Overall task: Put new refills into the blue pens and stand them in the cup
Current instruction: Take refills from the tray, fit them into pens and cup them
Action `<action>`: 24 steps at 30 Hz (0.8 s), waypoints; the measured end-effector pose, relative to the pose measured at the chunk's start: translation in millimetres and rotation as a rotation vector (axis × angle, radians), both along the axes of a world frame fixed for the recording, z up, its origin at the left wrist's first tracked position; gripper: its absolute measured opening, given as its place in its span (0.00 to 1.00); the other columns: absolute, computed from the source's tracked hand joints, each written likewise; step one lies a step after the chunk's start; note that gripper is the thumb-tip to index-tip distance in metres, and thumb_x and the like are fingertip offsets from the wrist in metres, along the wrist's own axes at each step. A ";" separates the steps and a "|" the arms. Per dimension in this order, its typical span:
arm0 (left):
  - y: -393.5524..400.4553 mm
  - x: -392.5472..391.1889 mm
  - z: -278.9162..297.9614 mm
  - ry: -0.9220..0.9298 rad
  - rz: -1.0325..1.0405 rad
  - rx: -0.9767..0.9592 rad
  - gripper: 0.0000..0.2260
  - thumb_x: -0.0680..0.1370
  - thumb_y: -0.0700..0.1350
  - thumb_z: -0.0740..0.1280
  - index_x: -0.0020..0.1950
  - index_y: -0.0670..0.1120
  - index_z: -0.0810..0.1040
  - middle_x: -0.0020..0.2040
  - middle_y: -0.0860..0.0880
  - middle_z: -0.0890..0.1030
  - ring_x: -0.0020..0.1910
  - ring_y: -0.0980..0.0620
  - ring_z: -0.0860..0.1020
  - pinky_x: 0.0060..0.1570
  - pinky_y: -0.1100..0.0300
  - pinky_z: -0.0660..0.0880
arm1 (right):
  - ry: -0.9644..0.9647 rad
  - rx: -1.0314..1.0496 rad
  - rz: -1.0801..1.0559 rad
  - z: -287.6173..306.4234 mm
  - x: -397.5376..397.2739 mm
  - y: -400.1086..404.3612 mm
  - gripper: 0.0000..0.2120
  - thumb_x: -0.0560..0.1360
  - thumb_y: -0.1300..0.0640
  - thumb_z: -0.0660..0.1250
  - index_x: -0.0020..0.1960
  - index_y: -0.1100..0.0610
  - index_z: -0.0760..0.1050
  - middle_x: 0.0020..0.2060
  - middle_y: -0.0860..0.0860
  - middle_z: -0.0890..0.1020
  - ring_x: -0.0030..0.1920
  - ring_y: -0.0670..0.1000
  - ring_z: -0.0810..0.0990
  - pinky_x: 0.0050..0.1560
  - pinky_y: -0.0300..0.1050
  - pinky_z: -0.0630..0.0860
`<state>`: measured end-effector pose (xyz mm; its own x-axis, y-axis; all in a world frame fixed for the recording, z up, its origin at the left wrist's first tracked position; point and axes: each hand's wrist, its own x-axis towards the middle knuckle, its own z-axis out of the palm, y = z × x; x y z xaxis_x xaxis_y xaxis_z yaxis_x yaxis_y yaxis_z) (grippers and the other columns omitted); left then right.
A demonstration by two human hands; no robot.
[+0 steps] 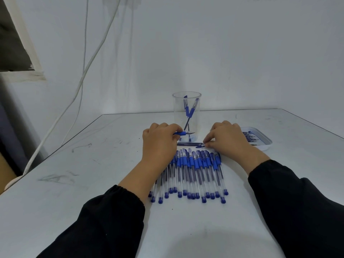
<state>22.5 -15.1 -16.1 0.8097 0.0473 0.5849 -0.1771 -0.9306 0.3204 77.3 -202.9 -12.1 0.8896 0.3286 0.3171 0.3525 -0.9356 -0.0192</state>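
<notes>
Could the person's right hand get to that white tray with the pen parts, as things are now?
Probably yes. The white tray sits just right of the right hand, with bare table between and nothing blocking. But its fingers are pinching a refill, so it may need to let go first.

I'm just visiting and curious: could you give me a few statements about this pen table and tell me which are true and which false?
1. The clear cup already holds pens. True.
2. The left hand is empty. False: it holds a pen section with a blue grip and a bare tip.
3. The right hand is lifted high above the table. False: its fingers are down at thin parts lying on the table.
4. A row of capped blue pens lies in front of the person. True.
5. The white tray sits left of the cup. False: it is on the right.
</notes>
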 end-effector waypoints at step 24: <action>0.6 0.9 0.7 0.061 0.017 0.029 0.12 0.81 0.48 0.59 0.61 0.57 0.77 0.53 0.53 0.79 0.56 0.51 0.69 0.57 0.56 0.60 | -0.073 0.145 0.091 4.5 2.5 -0.4 0.10 0.80 0.50 0.60 0.57 0.45 0.79 0.50 0.45 0.81 0.59 0.48 0.71 0.57 0.47 0.58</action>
